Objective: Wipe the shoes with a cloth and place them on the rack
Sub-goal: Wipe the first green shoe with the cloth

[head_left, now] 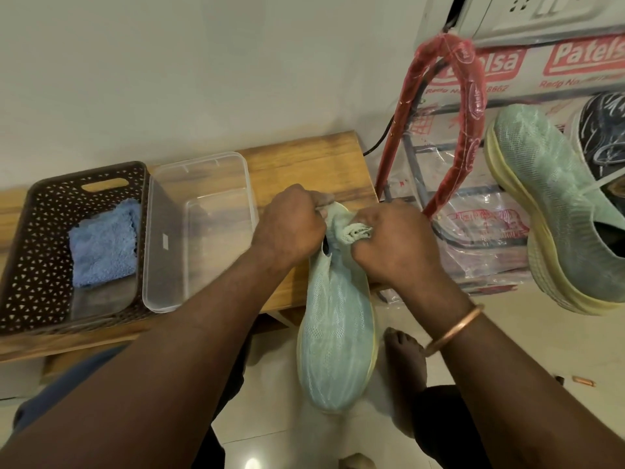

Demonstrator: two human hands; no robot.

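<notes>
Head view. Both hands are centre frame, working on one mint shoe (334, 333). It is a knit upper with a pale yellow sole edge. The toe points near and the opening is far, and it is held over the near right edge of the bench (304, 157) and the tiled floor (527, 350).

The left hand (291, 228) has its fingers curled, gripping the left side of the shoe's opening. The right hand (389, 245) also has curled fingers and pinches bunched pale-green knit at the opening, apparently the shoe's collar. There is a bangle (453, 330) on the right wrist.

On the bench at left, a brown basket (40, 231) holds a folded blue cloth (101, 245). A clear tub (199, 225) sits just right of the basket, touching it.

At far right is the rack (473, 231), wrapped in clear printed plastic, with a red-wrapped tube (470, 130) arching over it. A second mint shoe (554, 211) sits at the right edge by the rack, tilted with its sole edge to the left. Its support is cut off, so I cannot tell what it rests on. A dark shoe (605, 130) is just behind it. A bare foot (402, 350) is on the floor, just right of the held shoe.
</notes>
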